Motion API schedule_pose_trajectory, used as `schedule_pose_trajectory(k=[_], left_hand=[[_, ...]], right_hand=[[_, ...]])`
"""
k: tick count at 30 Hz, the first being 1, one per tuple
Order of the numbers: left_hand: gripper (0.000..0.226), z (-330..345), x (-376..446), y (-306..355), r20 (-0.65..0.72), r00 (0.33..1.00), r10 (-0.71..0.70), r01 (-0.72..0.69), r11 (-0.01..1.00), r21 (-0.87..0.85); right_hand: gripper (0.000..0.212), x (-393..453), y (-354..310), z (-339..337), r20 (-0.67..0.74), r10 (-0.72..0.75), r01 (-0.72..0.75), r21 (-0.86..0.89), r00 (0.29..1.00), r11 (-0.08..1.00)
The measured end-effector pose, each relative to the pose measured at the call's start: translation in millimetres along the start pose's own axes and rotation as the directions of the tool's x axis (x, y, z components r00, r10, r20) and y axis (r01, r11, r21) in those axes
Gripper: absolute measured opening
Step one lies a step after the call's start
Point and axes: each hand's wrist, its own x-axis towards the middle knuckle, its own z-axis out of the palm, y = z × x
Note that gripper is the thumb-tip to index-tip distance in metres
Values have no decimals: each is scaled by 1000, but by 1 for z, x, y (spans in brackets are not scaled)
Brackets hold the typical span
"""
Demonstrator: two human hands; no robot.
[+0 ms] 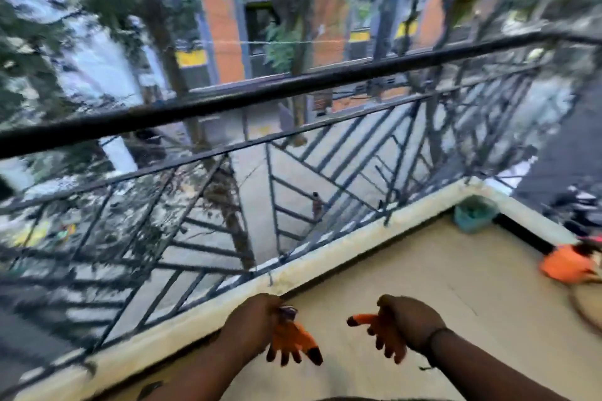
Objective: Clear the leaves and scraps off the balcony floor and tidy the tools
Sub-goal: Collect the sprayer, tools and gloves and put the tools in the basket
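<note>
The frame is blurred by motion. My left hand (pixel 255 322) grips the cuff of an orange glove with black fingertips (pixel 294 343), which hangs down over the balcony floor (pixel 423 270). My right hand (pixel 412 319) holds a second orange glove (pixel 379 332), its black-tipped fingers pointing left and down. Both hands are low in the view, close to the pale curb (pixel 325 257) under the railing. A dark scrap (pixel 150 389) lies near the bottom left.
A black metal railing (pixel 293 88) runs across the view with a drop to the street behind it. A teal basket (pixel 472 215) sits in the far corner. An orange object (pixel 565 265) and a round tan item (pixel 589 303) lie at the right edge.
</note>
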Motion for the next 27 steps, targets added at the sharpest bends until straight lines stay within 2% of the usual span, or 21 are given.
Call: schedule_pose_trajectory(k=[3, 5, 7, 9, 11, 14, 15, 17, 20, 25, 27], left_hand=[[32, 8, 24, 52, 115, 993, 29, -32, 999, 26], [36, 20, 40, 100, 130, 988, 87, -98, 992, 81], [36, 37, 53, 142, 167, 982, 93, -117, 983, 140], [22, 57, 68, 185, 211, 971, 114, -150, 975, 164], [17, 83, 84, 221, 197, 965, 173, -212, 958, 194], [31, 117, 113, 265, 120, 965, 234, -258, 935, 244], [32, 123, 119, 280, 139, 963, 230, -260, 927, 271], [29, 136, 134, 313, 179, 955, 238, -282, 914, 290], [14, 143, 157, 346, 234, 946, 223, -286, 915, 285], [18, 146, 220, 381, 303, 924, 232, -314, 914, 257], [19, 148, 253, 393, 325, 910, 257, -338, 914, 225]], right_hand=[[51, -15, 12, -49, -107, 29, -28, 7, 994, 1000], [45, -23, 29, -88, -180, 23, -27, -15, 983, 1000], [34, -26, 49, -127, -237, -67, 15, -215, 969, 977], [20, -26, 71, -167, -263, -135, -9, -481, 955, 877], [24, -22, 96, -207, -289, -182, -15, -566, 940, 824], [26, -17, 122, -261, -312, -188, -10, -539, 931, 842], [25, -16, 129, -275, -308, -190, 5, -514, 932, 858], [23, -15, 140, -305, -330, -163, 5, -430, 930, 903], [21, -12, 151, -337, -340, -116, 38, -227, 933, 973], [20, 13, 153, -381, -401, -96, 23, -182, 911, 983], [15, 32, 153, -399, -435, -90, -20, -243, 896, 970]])
